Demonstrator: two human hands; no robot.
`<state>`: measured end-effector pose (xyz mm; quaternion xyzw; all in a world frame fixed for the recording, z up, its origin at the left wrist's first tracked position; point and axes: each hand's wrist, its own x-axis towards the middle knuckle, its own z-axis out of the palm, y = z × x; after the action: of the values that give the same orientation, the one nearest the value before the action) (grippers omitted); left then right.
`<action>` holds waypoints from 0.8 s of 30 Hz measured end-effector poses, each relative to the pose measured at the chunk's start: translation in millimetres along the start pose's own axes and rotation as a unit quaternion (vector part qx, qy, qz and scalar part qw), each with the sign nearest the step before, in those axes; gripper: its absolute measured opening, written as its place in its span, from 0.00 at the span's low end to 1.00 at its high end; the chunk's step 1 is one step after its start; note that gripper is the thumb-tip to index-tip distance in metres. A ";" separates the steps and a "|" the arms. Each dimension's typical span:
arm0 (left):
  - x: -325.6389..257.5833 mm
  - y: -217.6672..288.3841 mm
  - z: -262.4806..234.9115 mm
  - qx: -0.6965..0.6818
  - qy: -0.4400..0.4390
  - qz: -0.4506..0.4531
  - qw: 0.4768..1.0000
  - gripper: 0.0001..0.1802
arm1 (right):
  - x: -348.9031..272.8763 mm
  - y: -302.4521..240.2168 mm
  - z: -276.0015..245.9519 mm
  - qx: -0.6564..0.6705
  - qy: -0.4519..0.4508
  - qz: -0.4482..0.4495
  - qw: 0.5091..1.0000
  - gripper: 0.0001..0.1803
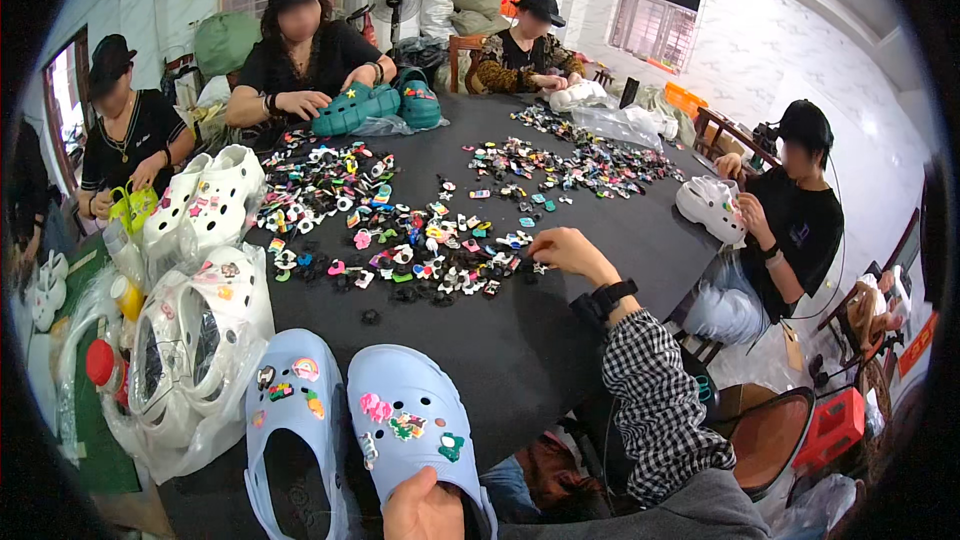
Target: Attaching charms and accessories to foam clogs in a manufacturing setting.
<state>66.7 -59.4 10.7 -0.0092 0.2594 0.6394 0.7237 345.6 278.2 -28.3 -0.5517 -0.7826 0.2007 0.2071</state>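
Note:
My left hand (pixel 424 506) grips the heel end of a light blue clog (pixel 408 380), its thumb over the opening. That clog carries a pink flower charm, a green one and several others among its holes. Beside it on the left sits a matching light blue clog (pixel 290 370) with a rainbow charm and more on its toe. My right hand (pixel 572 254) reaches out to the edge of a loose pile of small shoe charms (pixel 430 245). Its fingertips are pinched together there; what lies between them is too small to make out.
White clogs in clear plastic (pixel 225 305) crowd the left, near a red-capped container (pixel 100 363). More charms (pixel 590 165) spread over the dark table (pixel 640 240). Around it several people handle clogs: teal ones (pixel 355 110), a white one (pixel 712 208). A chair (pixel 765 440) stands right.

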 end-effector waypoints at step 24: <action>-6.6 5.3 11.9 -0.001 0.035 0.012 0.999 0.12 | -4.5 -19.6 6.6 -0.071 0.002 -0.090 0.993 0.12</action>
<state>65.8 -60.4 25.3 -0.0294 0.2841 0.6477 0.7063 328.1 267.3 -23.6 -0.4925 -0.8409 0.1240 0.1868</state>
